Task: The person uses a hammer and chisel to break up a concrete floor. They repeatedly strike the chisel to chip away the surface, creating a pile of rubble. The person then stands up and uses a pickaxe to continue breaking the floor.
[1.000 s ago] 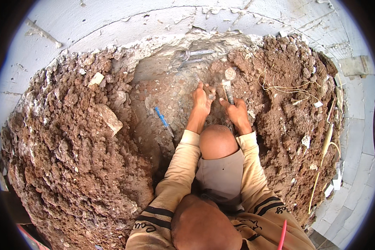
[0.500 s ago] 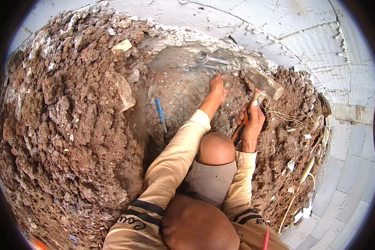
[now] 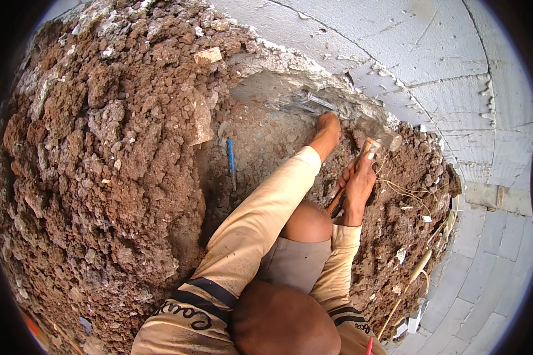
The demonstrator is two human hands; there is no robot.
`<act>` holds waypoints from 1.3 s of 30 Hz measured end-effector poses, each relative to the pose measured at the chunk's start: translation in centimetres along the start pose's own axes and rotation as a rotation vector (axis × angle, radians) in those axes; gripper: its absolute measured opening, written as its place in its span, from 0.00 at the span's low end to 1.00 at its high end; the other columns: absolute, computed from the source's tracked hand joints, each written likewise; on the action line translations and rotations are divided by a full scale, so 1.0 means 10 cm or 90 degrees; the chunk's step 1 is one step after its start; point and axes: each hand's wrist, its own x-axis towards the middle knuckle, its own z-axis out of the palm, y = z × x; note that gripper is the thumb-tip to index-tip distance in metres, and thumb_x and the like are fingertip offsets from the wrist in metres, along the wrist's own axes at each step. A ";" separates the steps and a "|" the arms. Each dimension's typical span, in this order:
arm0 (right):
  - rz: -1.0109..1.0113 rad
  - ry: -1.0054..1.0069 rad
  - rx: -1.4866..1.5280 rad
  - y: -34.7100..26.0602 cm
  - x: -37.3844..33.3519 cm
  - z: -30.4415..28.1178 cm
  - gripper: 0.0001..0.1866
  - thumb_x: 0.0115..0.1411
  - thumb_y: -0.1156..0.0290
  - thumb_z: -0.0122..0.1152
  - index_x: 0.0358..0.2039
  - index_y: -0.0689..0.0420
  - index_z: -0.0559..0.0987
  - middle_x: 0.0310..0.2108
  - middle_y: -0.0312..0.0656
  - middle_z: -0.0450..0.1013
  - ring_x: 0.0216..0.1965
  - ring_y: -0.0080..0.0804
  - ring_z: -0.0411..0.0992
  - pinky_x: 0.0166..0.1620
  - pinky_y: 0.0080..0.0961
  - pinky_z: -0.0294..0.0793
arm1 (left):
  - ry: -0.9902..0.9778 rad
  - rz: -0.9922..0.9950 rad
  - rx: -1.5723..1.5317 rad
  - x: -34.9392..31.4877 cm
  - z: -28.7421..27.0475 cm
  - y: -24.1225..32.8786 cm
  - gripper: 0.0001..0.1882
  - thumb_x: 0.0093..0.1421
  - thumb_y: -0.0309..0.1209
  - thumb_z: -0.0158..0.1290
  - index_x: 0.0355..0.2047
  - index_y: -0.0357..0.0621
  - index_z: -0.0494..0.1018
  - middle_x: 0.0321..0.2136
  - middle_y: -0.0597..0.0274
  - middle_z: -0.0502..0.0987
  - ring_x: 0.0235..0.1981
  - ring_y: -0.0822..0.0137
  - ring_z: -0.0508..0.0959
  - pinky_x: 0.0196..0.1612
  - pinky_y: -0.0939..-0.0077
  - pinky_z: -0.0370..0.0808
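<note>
My right hand (image 3: pixel 357 184) is closed round the orange and black handle of a club hammer (image 3: pixel 379 135), whose block-shaped metal head is over the soil at the pit's right side. Just left of the hammer head, my left hand (image 3: pixel 328 131) reaches down into the pit, its fingers curled; what they hold, if anything, is hidden. Beyond it, grey metal bars (image 3: pixel 317 102) show in the hollow under the wall. A chisel-like tool (image 3: pixel 231 157) with a blue shaft and a dark tip lies on the pit floor, left of my left forearm.
Rough brown soil (image 3: pixel 100 177) is heaped high on the left, with a pale stone (image 3: pixel 208 55) on it. A light grey block wall (image 3: pixel 408 53) borders the far side. Thin pale wires (image 3: pixel 405 192) lie right of my right hand; grey paving (image 3: pixel 485 260) lies farther right.
The view has turned somewhat. My left hand has shifted right, nearer the hammer. The hammer head has come down lower, close to my left hand. The blue-shafted tool still lies on the pit floor.
</note>
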 end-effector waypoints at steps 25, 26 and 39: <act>-0.098 -0.004 -0.277 0.62 0.39 -0.15 0.32 0.70 0.41 0.42 0.20 0.56 0.64 0.12 0.33 0.56 0.11 0.22 0.55 0.15 0.23 0.56 | -0.055 -0.051 -0.032 -0.02 -0.09 -0.12 0.11 0.66 0.35 0.41 0.27 0.48 0.61 0.18 0.65 0.59 0.10 0.72 0.55 0.12 0.75 0.49; 0.035 -0.058 -0.075 0.38 0.25 -0.06 0.33 0.70 0.41 0.42 0.18 0.57 0.64 0.10 0.33 0.57 0.11 0.23 0.56 0.14 0.24 0.58 | -0.031 -0.040 -0.008 0.10 -0.21 -0.08 0.10 0.66 0.35 0.42 0.28 0.47 0.64 0.20 0.64 0.64 0.09 0.72 0.55 0.11 0.74 0.50; -0.068 0.038 0.226 -0.13 -0.26 -0.07 0.36 0.66 0.32 0.40 0.27 0.58 0.68 0.15 0.35 0.59 0.14 0.26 0.59 0.19 0.26 0.62 | -0.091 0.039 0.062 0.25 -0.85 -0.25 0.13 0.69 0.38 0.46 0.47 0.43 0.64 0.27 0.63 0.70 0.17 0.71 0.62 0.14 0.76 0.57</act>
